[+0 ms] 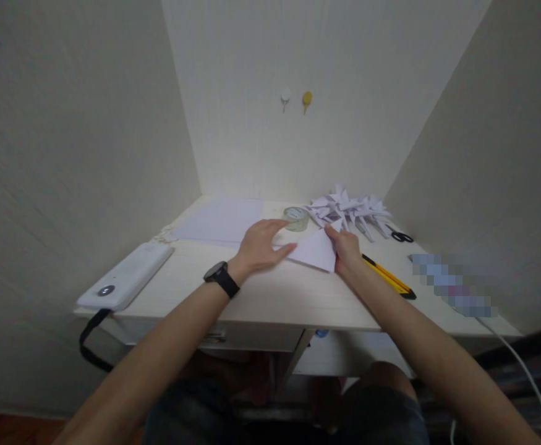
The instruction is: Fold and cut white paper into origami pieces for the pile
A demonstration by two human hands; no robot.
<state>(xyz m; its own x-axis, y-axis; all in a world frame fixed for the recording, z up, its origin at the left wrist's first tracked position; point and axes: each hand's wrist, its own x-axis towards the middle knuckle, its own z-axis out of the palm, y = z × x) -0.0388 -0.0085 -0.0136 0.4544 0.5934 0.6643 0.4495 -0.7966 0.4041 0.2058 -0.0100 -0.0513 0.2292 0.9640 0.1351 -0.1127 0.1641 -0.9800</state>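
A white sheet of paper, folded to a pointed shape, is held just above the desk. My right hand grips its right side, thumb on top near the upper corner, the other fingers mostly hidden. At the paper's left end is my left hand, with thumb and forefinger stretched apart and the thumb touching the edge. A black watch sits on the left wrist. Just behind the paper lies a roll of clear tape. Several folded white paper pinwheel shapes are piled behind my right hand.
Flat paper sheets lie at the back left of the white desk. A white device with a black strap is at the left edge. On the right are a yellow cutter, black-handled scissors and a blurred-out cabled item. Walls enclose three sides.
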